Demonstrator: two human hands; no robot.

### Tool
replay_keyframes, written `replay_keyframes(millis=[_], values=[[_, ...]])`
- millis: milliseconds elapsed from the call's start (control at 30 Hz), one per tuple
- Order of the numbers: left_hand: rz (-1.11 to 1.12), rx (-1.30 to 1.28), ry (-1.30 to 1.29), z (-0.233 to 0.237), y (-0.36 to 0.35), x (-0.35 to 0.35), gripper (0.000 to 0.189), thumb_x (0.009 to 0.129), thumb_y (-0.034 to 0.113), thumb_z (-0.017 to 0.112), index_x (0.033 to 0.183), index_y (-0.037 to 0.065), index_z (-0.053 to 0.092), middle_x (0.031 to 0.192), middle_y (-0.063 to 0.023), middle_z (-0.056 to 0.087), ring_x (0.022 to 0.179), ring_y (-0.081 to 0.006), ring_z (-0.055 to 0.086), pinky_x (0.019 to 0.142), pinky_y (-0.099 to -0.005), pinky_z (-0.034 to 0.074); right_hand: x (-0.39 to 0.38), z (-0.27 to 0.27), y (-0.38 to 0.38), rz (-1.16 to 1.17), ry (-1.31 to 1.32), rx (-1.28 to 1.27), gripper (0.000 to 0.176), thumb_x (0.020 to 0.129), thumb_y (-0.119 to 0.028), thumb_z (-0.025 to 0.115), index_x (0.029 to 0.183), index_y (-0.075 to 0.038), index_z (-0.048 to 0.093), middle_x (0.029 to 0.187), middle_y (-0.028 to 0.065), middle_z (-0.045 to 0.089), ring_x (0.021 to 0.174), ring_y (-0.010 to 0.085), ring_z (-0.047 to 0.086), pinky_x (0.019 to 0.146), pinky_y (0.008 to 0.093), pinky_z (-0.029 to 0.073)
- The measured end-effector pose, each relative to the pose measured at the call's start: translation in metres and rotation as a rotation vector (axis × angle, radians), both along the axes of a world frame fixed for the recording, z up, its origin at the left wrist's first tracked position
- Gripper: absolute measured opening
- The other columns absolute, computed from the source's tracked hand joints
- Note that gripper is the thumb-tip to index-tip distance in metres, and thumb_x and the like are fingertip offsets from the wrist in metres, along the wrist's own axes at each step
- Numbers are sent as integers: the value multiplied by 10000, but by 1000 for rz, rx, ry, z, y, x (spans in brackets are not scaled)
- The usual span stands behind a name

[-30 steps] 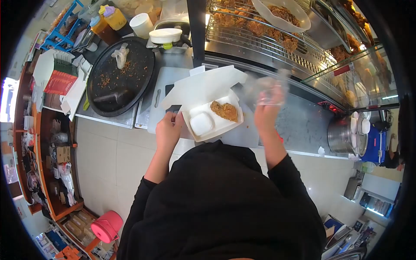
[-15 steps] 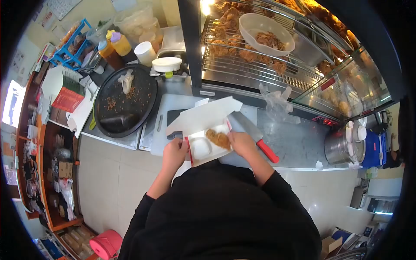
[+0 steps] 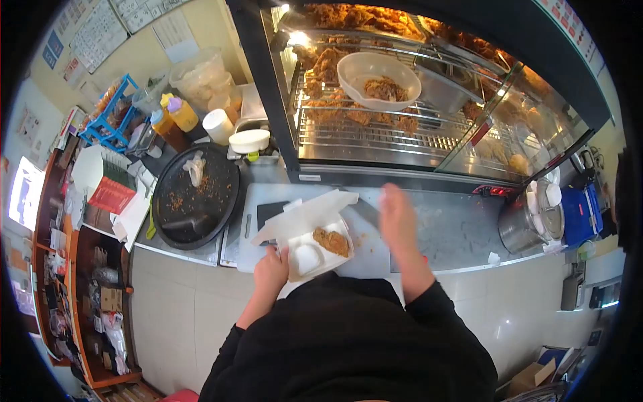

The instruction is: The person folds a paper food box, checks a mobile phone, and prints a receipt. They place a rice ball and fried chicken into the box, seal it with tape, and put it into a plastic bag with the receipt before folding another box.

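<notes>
My left hand (image 3: 270, 269) is closed on the left edge of an open white takeaway box (image 3: 324, 266). Inside the box lie a rounded white portion (image 3: 308, 258), perhaps rice, and a piece of fried chicken (image 3: 331, 242). Its lid (image 3: 305, 216) stands tilted up on the far side. Apart from the box, to its right, my right hand (image 3: 398, 218) is raised over the counter and smeared by motion, so its fingers do not show clearly. Beneath the box is a white cutting board (image 3: 372, 258). A knife blade (image 3: 365, 210) shows behind the box; my right arm hides most of the knife.
A lit warming cabinet (image 3: 321, 149) with fried chicken and a white bowl (image 3: 378, 80) stands behind the counter (image 3: 455, 224). Left are a black round tray (image 3: 194, 218) and sauce bottles (image 3: 181, 115). A steel pot (image 3: 519, 228) stands far right.
My right hand has let go of the box and moved up and right. My left hand still holds the box. The clear plastic glove on the counter no longer shows. The camera view has shifted.
</notes>
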State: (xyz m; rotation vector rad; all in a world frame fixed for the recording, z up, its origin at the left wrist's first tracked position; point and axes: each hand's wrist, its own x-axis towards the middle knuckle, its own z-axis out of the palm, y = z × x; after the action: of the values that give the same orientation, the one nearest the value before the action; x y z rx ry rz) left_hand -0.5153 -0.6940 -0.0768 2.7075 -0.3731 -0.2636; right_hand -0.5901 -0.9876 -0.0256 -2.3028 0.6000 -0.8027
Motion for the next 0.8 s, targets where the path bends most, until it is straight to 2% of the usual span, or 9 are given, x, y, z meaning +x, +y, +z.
replay_keyframes(millis=[33,67,133,267,367,500,600,700,800], values=[[-47,35,9,-21,6,0,344,939,281,455,951,-33,593,782,-264,650,752,-440,639,696,-517,501,-2,41,-17,-138,-54,104,371,923,-228,571,1235,-35,513,1160,180,569,1019,327,572,869,430,447],[-91,68,21,-32,8,4,335,943,266,444,966,-35,589,796,-268,651,765,-444,638,708,-521,499,3,34,-58,-309,-229,-248,450,923,-238,571,1285,6,463,1181,199,535,1091,339,515,935,420,405],[-31,31,52,-17,3,2,343,943,251,437,992,-50,594,813,-278,649,786,-445,637,727,-520,497,7,68,-102,-547,-411,-394,448,926,-233,586,1266,30,464,1163,197,534,1053,284,541,902,377,430],[-88,-26,-32,-63,22,-1,361,941,224,426,1053,-76,594,848,-298,643,820,-440,635,745,-511,499,18,75,-158,-432,-435,-167,414,934,-223,582,1245,27,471,1108,165,559,1030,239,549,880,347,435],[237,-283,215,-26,19,-25,378,952,227,408,1079,-79,591,828,-299,641,789,-417,650,735,-489,509,16,70,-164,-384,-480,-83,376,933,-205,576,1217,26,489,1051,128,572,935,204,555,840,325,442],[521,-297,359,25,31,-53,363,973,229,388,1072,-57,590,738,-275,638,697,-400,663,710,-463,517,26,56,-148,-215,-532,21,338,930,-178,573,1190,32,523,1018,94,570,896,152,540,803,291,438],[655,-454,337,17,69,-74,345,971,217,397,1079,-54,581,780,-283,644,696,-381,670,694,-443,522,47,53,-123,-98,-579,83,280,953,-183,553,1170,-5,543,963,41,566,833,124,513,738,256,435],[776,-570,238,-2,122,-100,342,971,220,407,1079,-59,572,834,-298,642,703,-372,672,676,-426,525,70,69,-86,-65,-459,160,331,950,-177,566,1203,33,530,1049,104,590,916,145,556,806,268,446],[933,-632,253,19,169,-119,329,988,206,408,1080,-71,558,804,-131,624,664,-195,640,578,-329,554,91,77,-56,39,-388,117,315,963,-172,548,1198,37,530,1086,117,598,943,151,566,825,260,448]])
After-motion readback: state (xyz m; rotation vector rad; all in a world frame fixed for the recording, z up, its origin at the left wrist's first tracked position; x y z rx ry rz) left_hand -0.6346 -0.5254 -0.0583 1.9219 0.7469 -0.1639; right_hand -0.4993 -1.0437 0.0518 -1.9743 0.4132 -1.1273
